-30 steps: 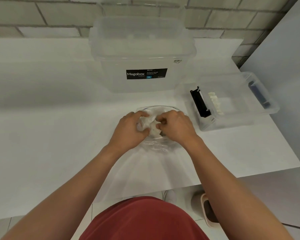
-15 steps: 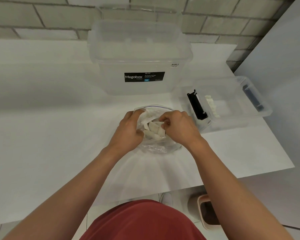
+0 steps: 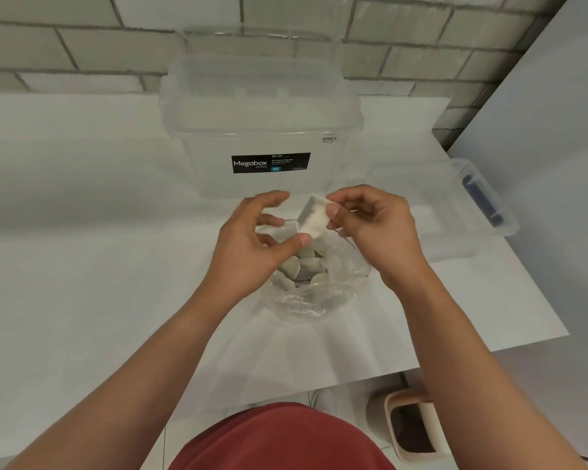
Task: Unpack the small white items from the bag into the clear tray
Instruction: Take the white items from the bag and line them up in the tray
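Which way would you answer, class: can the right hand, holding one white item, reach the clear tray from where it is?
Probably yes. The right hand pinches a white item above the bag, and the clear tray lies open-topped just to its right with nothing between them.

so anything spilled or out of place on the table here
Nothing stands out. The white pieces are all inside the open bag, one white piece is held between both hands, and the clear tray sits upright to the right.

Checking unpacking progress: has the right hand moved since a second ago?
Yes. The right hand has come up out of the bag, pinching a white item nearer the Megabox label.
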`<state>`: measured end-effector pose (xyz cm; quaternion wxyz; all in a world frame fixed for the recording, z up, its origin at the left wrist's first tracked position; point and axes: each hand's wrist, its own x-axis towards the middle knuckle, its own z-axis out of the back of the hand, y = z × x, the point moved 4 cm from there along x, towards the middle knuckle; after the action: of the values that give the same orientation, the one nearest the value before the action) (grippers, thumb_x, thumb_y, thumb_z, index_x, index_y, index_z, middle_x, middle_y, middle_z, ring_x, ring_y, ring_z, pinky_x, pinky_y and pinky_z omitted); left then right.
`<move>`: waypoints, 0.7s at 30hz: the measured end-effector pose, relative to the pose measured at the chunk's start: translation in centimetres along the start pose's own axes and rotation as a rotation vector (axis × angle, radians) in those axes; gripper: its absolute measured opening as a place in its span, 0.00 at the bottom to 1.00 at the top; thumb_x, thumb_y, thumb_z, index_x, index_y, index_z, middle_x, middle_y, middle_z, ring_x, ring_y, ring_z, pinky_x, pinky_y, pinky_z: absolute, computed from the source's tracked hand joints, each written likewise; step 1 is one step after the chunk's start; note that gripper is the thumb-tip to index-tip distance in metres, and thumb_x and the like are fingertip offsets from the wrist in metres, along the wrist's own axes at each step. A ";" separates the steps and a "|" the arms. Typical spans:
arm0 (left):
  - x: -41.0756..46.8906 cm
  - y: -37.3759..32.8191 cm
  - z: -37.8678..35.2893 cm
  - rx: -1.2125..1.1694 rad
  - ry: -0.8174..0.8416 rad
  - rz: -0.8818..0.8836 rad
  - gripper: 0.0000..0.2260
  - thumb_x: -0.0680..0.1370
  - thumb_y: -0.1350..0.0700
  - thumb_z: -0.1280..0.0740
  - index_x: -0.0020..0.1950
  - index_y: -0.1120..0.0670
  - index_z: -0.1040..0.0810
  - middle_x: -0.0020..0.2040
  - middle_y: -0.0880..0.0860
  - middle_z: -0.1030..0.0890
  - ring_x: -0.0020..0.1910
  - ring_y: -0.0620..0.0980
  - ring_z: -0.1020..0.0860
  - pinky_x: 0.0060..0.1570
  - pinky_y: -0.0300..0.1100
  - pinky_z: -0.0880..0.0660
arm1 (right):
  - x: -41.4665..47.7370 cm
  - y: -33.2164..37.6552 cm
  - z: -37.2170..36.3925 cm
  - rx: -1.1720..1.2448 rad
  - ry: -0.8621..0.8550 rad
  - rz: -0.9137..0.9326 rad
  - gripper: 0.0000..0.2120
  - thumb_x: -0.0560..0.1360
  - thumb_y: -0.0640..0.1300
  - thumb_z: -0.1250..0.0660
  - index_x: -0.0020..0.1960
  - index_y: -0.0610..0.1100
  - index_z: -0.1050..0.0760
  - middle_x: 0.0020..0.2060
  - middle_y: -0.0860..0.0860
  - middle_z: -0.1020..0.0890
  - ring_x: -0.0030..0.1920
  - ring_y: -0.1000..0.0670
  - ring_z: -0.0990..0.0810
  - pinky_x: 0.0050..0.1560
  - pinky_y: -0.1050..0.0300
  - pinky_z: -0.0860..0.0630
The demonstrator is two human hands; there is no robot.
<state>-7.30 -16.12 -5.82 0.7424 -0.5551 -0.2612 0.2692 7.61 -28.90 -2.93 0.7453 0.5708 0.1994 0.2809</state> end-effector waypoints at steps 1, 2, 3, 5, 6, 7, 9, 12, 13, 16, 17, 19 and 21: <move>0.0 -0.3 -0.6 -0.108 0.057 0.091 0.25 0.70 0.53 0.20 0.65 0.44 0.23 0.62 0.43 0.22 0.54 0.43 0.19 0.48 0.36 0.21 | -0.1 0.4 0.1 0.102 -0.018 -0.015 0.05 0.77 0.36 0.27 0.51 0.43 0.16 0.42 0.46 0.13 0.41 0.50 0.14 0.44 0.56 0.19; 0.0 -0.4 -1.4 -0.210 0.116 0.163 0.24 0.71 0.54 0.21 0.65 0.45 0.22 0.61 0.45 0.20 0.53 0.45 0.17 0.49 0.38 0.21 | -0.2 0.5 0.2 0.187 -0.031 -0.032 0.05 0.77 0.36 0.27 0.52 0.42 0.17 0.42 0.45 0.13 0.41 0.49 0.13 0.44 0.57 0.19; -0.1 -0.5 -2.1 -0.297 0.156 0.211 0.20 0.73 0.55 0.23 0.64 0.48 0.21 0.59 0.48 0.18 0.53 0.48 0.16 0.49 0.41 0.21 | -0.3 0.5 0.3 0.246 -0.038 -0.048 0.05 0.77 0.35 0.28 0.52 0.41 0.17 0.42 0.44 0.13 0.41 0.49 0.13 0.44 0.58 0.19; 0.0 -0.8 -3.1 -0.391 0.148 0.261 0.11 0.77 0.58 0.27 0.59 0.54 0.18 0.53 0.54 0.15 0.51 0.52 0.15 0.50 0.46 0.20 | -0.3 -0.1 0.5 0.266 -0.041 -0.074 0.05 0.77 0.36 0.27 0.52 0.41 0.17 0.42 0.44 0.13 0.42 0.48 0.13 0.45 0.57 0.19; 0.2 -0.9 -3.3 -0.384 0.120 0.267 0.07 0.78 0.58 0.28 0.56 0.56 0.17 0.50 0.55 0.15 0.49 0.52 0.15 0.49 0.48 0.19 | -0.3 -0.4 0.7 0.216 -0.034 -0.071 0.06 0.76 0.36 0.27 0.53 0.42 0.17 0.42 0.46 0.13 0.42 0.49 0.13 0.45 0.56 0.19; 0.5 -1.0 -3.2 -0.331 0.096 0.256 0.05 0.78 0.58 0.28 0.53 0.56 0.16 0.47 0.56 0.15 0.47 0.52 0.14 0.48 0.50 0.18 | -0.2 -0.8 1.0 0.118 -0.024 -0.053 0.08 0.76 0.38 0.26 0.54 0.45 0.17 0.44 0.49 0.13 0.43 0.50 0.14 0.46 0.56 0.20; 1.4 -1.4 -2.7 -0.090 0.094 0.174 0.02 0.78 0.57 0.28 0.49 0.52 0.15 0.41 0.52 0.15 0.42 0.50 0.14 0.48 0.52 0.17 | -0.1 -1.2 1.8 -0.139 0.002 0.037 0.15 0.75 0.42 0.24 0.60 0.52 0.19 0.49 0.56 0.15 0.44 0.55 0.15 0.46 0.61 0.20; 2.9 -2.9 -2.1 0.334 0.205 -0.026 0.04 0.78 0.56 0.29 0.48 0.47 0.15 0.36 0.46 0.16 0.38 0.43 0.16 0.48 0.47 0.19 | 0.3 -1.0 2.6 -0.371 0.096 0.171 0.18 0.75 0.45 0.25 0.63 0.57 0.20 0.50 0.59 0.18 0.45 0.55 0.17 0.46 0.63 0.21; 3.3 -3.6 -2.0 0.429 0.242 -0.073 0.05 0.77 0.55 0.29 0.48 0.45 0.15 0.37 0.45 0.16 0.39 0.42 0.17 0.47 0.46 0.20 | 0.4 -1.0 2.7 -0.409 0.128 0.186 0.15 0.76 0.45 0.26 0.61 0.55 0.18 0.47 0.59 0.17 0.43 0.56 0.17 0.45 0.63 0.22; 4.1 -5.7 -2.1 0.513 0.239 -0.145 0.07 0.77 0.54 0.28 0.51 0.43 0.16 0.41 0.43 0.17 0.42 0.39 0.19 0.48 0.40 0.22 | 0.7 -1.3 2.8 -0.351 0.130 0.132 0.06 0.76 0.44 0.25 0.52 0.51 0.15 0.39 0.56 0.16 0.37 0.54 0.18 0.40 0.60 0.24; 4.0 -6.0 -2.0 0.469 0.204 -0.129 0.09 0.76 0.52 0.27 0.54 0.42 0.17 0.43 0.42 0.17 0.43 0.38 0.19 0.48 0.37 0.23 | 0.4 -1.5 2.8 -0.225 0.114 0.077 0.04 0.75 0.42 0.25 0.50 0.49 0.15 0.38 0.54 0.15 0.37 0.52 0.18 0.40 0.58 0.22; 4.0 -6.2 -2.7 0.293 0.152 -0.031 0.18 0.73 0.50 0.23 0.61 0.41 0.20 0.48 0.41 0.18 0.46 0.38 0.18 0.48 0.34 0.23 | 0.3 -1.8 3.3 0.086 0.072 -0.024 0.05 0.75 0.39 0.24 0.50 0.44 0.16 0.40 0.48 0.14 0.38 0.51 0.18 0.43 0.58 0.20; 3.5 -5.6 -3.6 0.004 0.198 0.117 0.23 0.70 0.50 0.21 0.64 0.43 0.21 0.52 0.45 0.17 0.49 0.44 0.16 0.50 0.40 0.20 | -0.1 -2.2 3.1 0.276 0.035 -0.123 0.09 0.74 0.40 0.24 0.53 0.41 0.17 0.42 0.42 0.14 0.38 0.51 0.19 0.45 0.58 0.21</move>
<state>-1.65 -17.50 -0.98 0.7486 -0.5918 -0.1533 0.2567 9.87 -31.65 -4.23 0.6721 0.6495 0.2837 0.2144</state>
